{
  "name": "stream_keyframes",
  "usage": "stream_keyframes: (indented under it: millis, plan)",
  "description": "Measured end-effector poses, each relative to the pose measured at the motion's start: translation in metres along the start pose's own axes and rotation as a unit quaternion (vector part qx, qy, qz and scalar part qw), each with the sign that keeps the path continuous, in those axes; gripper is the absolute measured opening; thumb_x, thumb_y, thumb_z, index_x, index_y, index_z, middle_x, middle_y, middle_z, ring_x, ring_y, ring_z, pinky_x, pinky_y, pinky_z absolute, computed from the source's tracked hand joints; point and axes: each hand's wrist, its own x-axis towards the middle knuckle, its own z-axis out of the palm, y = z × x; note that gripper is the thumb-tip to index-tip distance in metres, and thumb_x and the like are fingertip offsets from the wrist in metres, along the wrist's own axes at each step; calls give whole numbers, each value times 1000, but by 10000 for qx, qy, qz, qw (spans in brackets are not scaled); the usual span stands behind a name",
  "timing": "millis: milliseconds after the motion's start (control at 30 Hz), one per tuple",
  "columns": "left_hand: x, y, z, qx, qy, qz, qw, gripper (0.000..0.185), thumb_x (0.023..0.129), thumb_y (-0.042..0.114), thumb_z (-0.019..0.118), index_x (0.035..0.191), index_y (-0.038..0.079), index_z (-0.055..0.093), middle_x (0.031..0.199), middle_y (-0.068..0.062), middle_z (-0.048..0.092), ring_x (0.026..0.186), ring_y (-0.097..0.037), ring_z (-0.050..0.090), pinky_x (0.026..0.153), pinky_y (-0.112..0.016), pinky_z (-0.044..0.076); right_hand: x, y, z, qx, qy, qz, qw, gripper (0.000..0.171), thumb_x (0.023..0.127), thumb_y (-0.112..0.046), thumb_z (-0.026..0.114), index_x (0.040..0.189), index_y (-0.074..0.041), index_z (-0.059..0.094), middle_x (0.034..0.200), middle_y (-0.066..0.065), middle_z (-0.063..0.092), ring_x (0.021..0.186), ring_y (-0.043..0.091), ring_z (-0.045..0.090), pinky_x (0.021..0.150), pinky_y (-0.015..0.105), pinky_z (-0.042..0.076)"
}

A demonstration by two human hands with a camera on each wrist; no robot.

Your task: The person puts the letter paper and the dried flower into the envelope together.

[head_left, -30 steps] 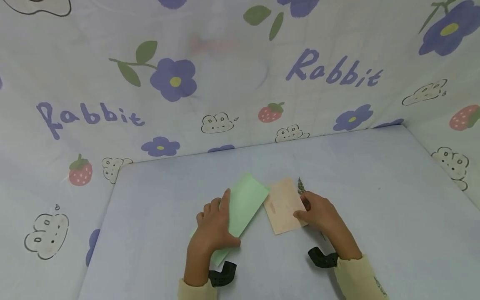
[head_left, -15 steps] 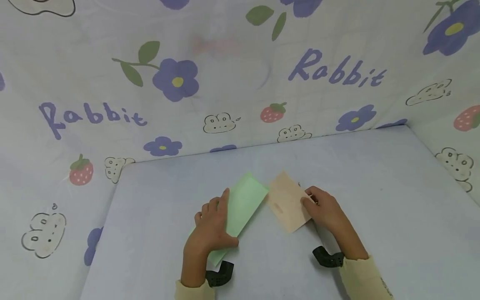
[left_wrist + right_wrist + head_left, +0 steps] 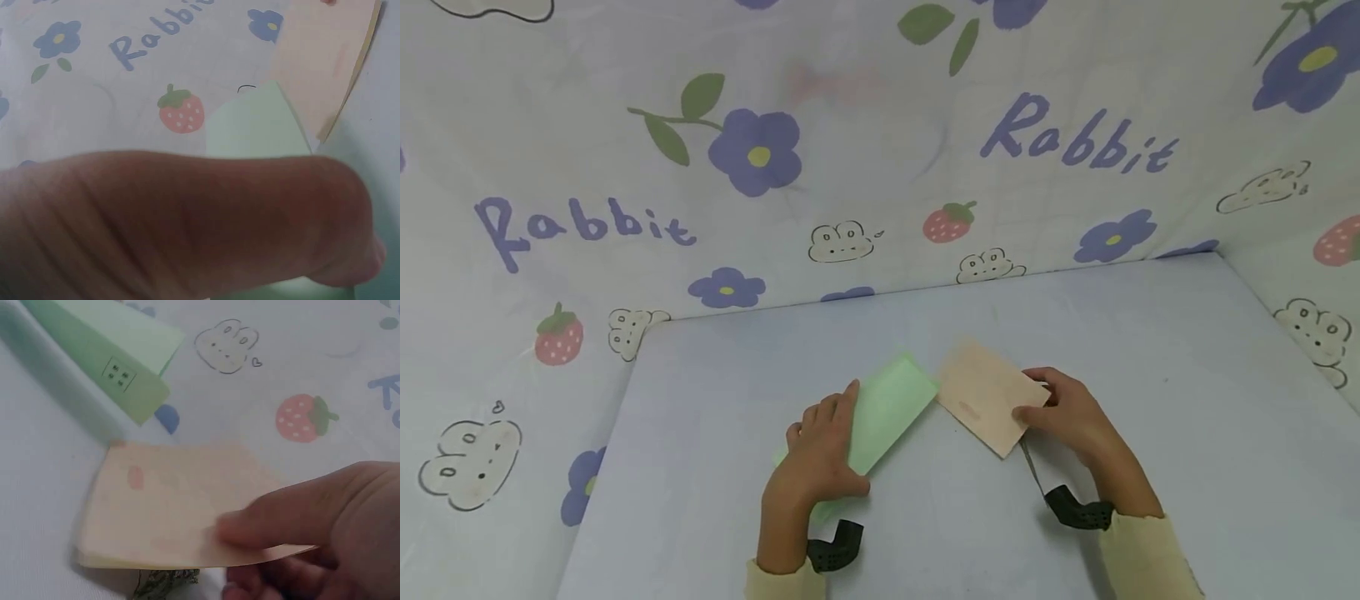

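My left hand point(image 3: 816, 454) lies across a light green paper envelope point(image 3: 895, 408), holding it across its width with the thumb at the near edge. In the left wrist view the thumb point(image 3: 187, 219) hides much of it. My right hand point(image 3: 1067, 412) pinches a peach-coloured paper card point(image 3: 981, 387) at its right corner, thumb on top and fingers underneath. The card's left corner is close to the envelope's right end; whether they touch I cannot tell. Dark green plant foliage point(image 3: 165, 584) shows below the card in the right wrist view; a thin stem point(image 3: 1032, 467) trails toward the right wrist.
A pale table surface point(image 3: 1150, 350) spreads around both hands. Behind it rises a white cloth point(image 3: 865, 167) printed with flowers, strawberries and rabbits, which also closes off both sides. Black curved pieces point(image 3: 1078, 510) sit on both wrists.
My right hand has moved a little to the right with the peach card, which has turned. The foliage tip seen beyond the card is now hidden. My left hand has hardly moved.
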Motion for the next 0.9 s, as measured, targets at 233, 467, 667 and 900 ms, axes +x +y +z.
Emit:
stream_keyframes:
  millis: [233,467,667,900]
  plan:
    - [-1,0,-1,31,-10,28,10000,109,63,16,81,156,2,25,152,-17,37,135,-37,35,102,-63,31,2,-2,-4,1100,1201,182,9865,46,98,-28,66,131,4,59,111,10,63,93,18,56,73,23,50]
    - [-3,6,-4,-63,-108,190,9997,112,61,15,84,157,5,27,153,-15,37,138,-36,34,105,-63,28,0,5,-10,1385,1472,-212,9791,46,99,-30,65,131,2,58,94,-3,68,77,10,67,65,26,55]
    - [-5,8,-7,-77,-155,261,9995,111,61,13,84,156,3,27,152,-16,37,137,-37,34,105,-63,27,-4,7,-19,1685,1219,-433,9772,52,96,-18,70,140,3,51,110,0,63,90,7,66,75,22,56]
    - [-4,11,-5,-40,-197,412,9989,111,60,9,84,156,5,29,153,-15,37,138,-36,34,107,-66,25,-5,9,-22,2625,1239,-540,9554,33,93,-10,72,125,-4,64,102,-3,67,88,9,67,74,21,55]
